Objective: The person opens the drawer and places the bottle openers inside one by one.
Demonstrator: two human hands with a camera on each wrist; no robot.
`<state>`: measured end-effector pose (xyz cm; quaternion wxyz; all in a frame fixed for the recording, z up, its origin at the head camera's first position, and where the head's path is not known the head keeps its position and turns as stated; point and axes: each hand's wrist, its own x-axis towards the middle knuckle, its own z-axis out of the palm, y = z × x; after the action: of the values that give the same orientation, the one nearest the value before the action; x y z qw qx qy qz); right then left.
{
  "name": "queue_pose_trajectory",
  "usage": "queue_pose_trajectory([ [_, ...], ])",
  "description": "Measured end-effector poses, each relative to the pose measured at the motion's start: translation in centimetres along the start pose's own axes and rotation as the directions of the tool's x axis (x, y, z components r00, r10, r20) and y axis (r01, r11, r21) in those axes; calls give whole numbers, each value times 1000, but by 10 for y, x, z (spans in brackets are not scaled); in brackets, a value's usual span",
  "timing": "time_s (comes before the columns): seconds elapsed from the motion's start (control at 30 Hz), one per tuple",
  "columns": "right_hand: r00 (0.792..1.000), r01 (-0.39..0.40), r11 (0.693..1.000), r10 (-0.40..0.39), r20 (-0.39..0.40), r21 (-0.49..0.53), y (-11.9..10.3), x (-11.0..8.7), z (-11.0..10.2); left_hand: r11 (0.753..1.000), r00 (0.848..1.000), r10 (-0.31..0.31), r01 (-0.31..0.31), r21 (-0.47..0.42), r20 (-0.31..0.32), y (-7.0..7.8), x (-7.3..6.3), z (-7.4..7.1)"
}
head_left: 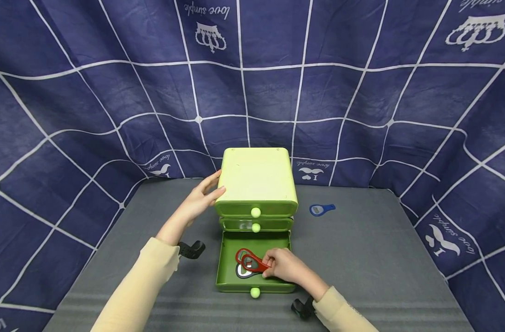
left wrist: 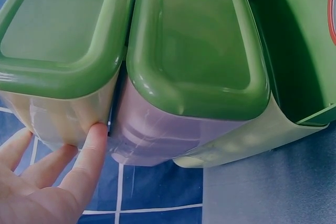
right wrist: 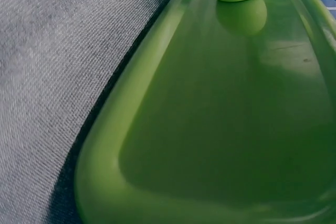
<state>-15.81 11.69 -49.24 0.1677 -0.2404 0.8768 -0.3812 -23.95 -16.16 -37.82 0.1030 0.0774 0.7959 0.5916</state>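
the head view looks down and forward over the table (head_left: pixel 360 258), while both wrist views sit very close to the drawers (head_left: pixel 255 184), shared by all three.

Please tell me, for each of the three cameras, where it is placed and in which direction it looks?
Head: above, looking forward and down at the green drawer unit; both sleeved arms show, left hand on its side, right hand holding a red opener.
Left wrist: beside the unit's wall; fingers show.
Right wrist: low, along the open drawer; no body shows.
All share the unit.
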Motion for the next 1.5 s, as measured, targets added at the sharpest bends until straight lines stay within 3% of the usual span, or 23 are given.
queue_pose_trajectory([
  [0.47,990,76,997,-76,-116,-7,0,-2,-2,1000,1000,17,-17,-5,-7,-2,1,-1],
  [0.77,974,33,995,-11,-226,97,11,-13,-25,1000,1000,22,-22,-11,-10,-2,1,-1],
  [0.9,950,-11,986,62,-307,168,23,-13,-37,1000,1000,22,-22,-11,-12,-1,0,0],
  [1.07,901,-86,967,178,-395,240,39,-10,-55,1000,1000,25,-25,-18,-9,-1,0,0],
  [1.3,846,-166,963,249,-471,211,67,-8,-83,1000,1000,9,-9,-19,2,-2,-2,0],
  [1.5,802,-233,950,309,-511,209,89,-5,-93,1000,1000,11,-11,-19,1,-1,-4,0],
])
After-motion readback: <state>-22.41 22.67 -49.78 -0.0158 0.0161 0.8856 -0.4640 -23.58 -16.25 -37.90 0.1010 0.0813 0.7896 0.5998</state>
